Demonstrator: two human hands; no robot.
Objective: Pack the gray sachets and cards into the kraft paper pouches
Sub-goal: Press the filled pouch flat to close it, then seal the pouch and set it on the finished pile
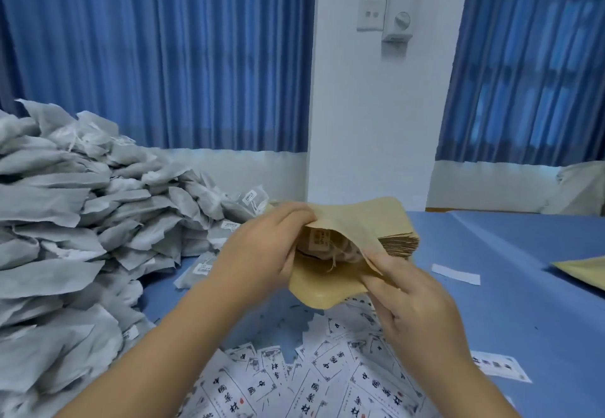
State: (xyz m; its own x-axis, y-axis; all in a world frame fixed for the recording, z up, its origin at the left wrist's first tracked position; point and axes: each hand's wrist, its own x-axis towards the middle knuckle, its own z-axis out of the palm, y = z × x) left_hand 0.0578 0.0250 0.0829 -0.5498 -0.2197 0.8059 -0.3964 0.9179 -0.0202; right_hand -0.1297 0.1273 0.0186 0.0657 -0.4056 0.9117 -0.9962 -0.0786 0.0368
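Pouch [347, 237] held open above the counter [507, 286], mouth toward me. My left hand [262, 250] pinches the upper lip of the mouth and lifts it; my right hand [412, 299] pinches the lower right edge and pulls it the other way. Both hands are closed on the paper, neither empty.

Contents: a sachet [330, 247] sits inside, its small label and string visible in the opening. Cannot tell whether a card is in there as well.

Supplies: heap of gray sachets [72, 221] on my left, piled high and sloping down to the counter. Printed cards [294, 381] scattered loose beneath my forearms. Stack of flat empty pouches [397, 244] just behind the one I hold. Another pouch [582, 270] lies well apart at the right edge.

Handling judgement: the kraft paper looks light and moderately stiff; it bows rather than creases, so grip at the lip edges only and avoid crushing the body. Sachets appear soft, limp and light; take one by a corner or seam. Cards are thin and will slide over each other; lift a single one by its edge.

Likely remaining: add card, if absent.
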